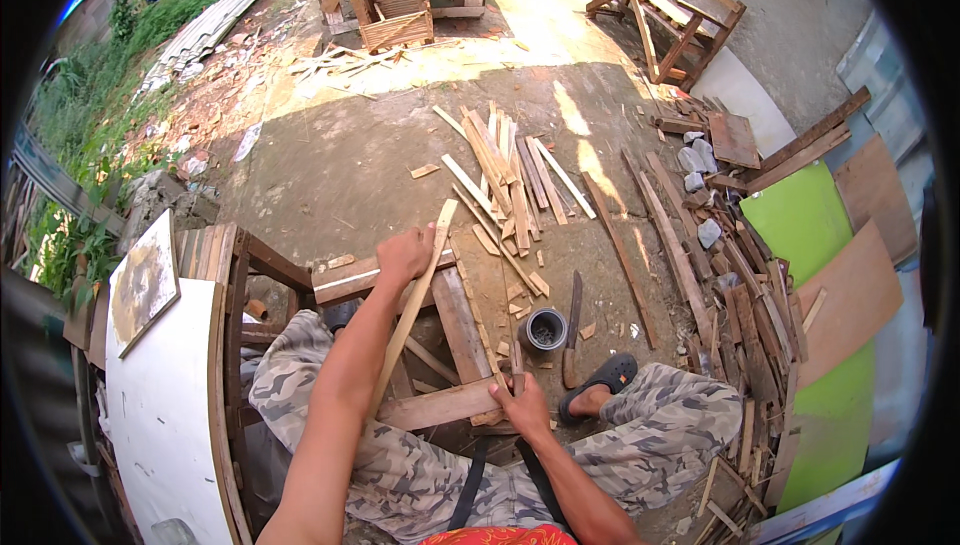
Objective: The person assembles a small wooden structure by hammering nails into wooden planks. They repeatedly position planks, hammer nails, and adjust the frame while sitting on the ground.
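On wooden frame (440, 407), slat (412, 307) slanting up-right

Open ground lies ahead of the wooden frame (440, 345), between it and the pile of thin slats (510, 185); bare dirt there gives free passage. To the right, a small round tin (546, 328) and a long blade (572, 330) lie just beside the frame, with stacked planks (740, 285) beyond blocking that side. To the left, a white board (165, 395) closes access. The long lath (415, 300) crosses the frame diagonally, dividing its opening.
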